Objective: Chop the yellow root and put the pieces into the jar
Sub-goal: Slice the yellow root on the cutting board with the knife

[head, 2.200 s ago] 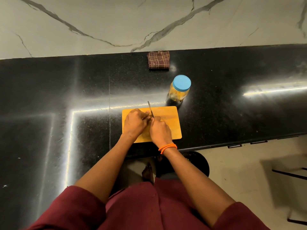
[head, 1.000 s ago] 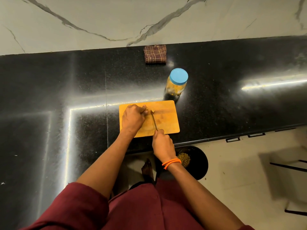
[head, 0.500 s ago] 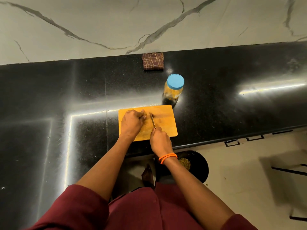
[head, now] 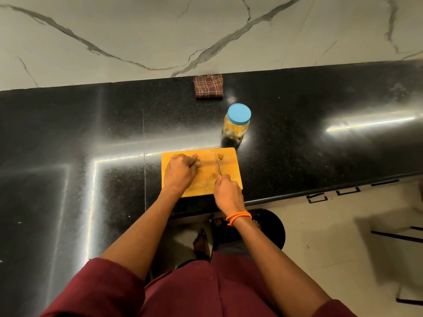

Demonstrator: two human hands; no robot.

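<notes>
Head view: looking down from the person's own eye line onto a kitchen worktop and both bare forearms.
Worktop (head: 68, 138): black polished stone, speckled, with bright streaks of reflected light and a thin seam running front to back just left of the board.
Wall: pale marble-look slab with grey veins behind the worktop.
Cutting board (head: 229, 161): orange-yellow, lying flat near the front edge of the worktop.
Left hand (head: 180, 171): resting on the left half of the board, fingers curled over the yellow root (head: 198, 158), of which only a small end shows past the fingertips.
Knife (head: 219, 164): thin blade pointing away from the person, lying over the middle of the board.
Right hand (head: 227, 191): fist wrapped round the knife handle at the board's near right corner; orange cords circle the wrist.
Cut piece (head: 220, 156): a small brownish-yellow lump just right of the blade tip, apart from the root.
Cloth (head: 208, 86): folded brown checked square at the back of the worktop, against the wall.
Jar (head: 236, 125): clear, upright, blue lid on, yellowish contents inside, just beyond the board's far right corner.
Writing: no label on the jar that I can read.
Floor: light tiles to the right, a dark round bin under the worktop edge, a bare foot beside it.
Clothing: maroon sleeves and garment at the bottom.
</notes>
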